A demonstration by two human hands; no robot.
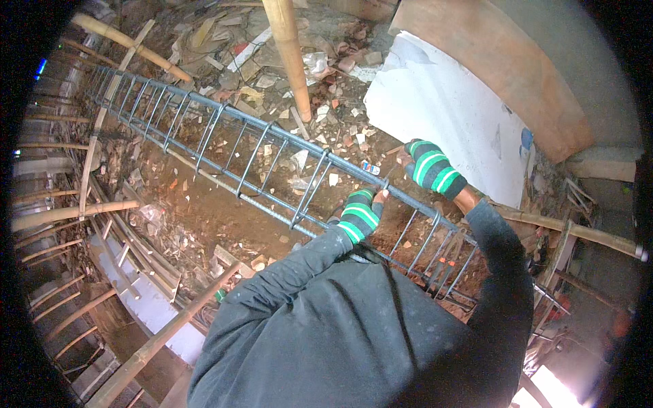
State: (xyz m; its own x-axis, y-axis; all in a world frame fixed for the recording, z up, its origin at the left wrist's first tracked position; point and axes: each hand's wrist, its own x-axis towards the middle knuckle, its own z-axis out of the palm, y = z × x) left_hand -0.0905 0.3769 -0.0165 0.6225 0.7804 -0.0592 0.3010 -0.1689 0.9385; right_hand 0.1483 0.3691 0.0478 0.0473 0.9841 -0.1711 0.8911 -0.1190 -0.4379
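Note:
A long rebar cage [265, 127] of steel bars with square stirrups runs from the far left to the near right in front of me. My left hand [360, 213], in a green, black and white striped fingerless glove, is closed against the cage's upper bar beside a stirrup; what its fingers pinch is too small to tell. Just beyond that bar, my right hand [433, 167] in a matching glove is raised with its fingers curled. A thin piece seems to stick out from those fingers, but its kind is unclear.
A bamboo pole [289, 58] stands beyond the cage, over rubble. A white sheet [439, 109] and a brown board [500, 71] lie at the far right. Bamboo poles [173, 333] cross the left side, and another pole [578, 231] lies at the right.

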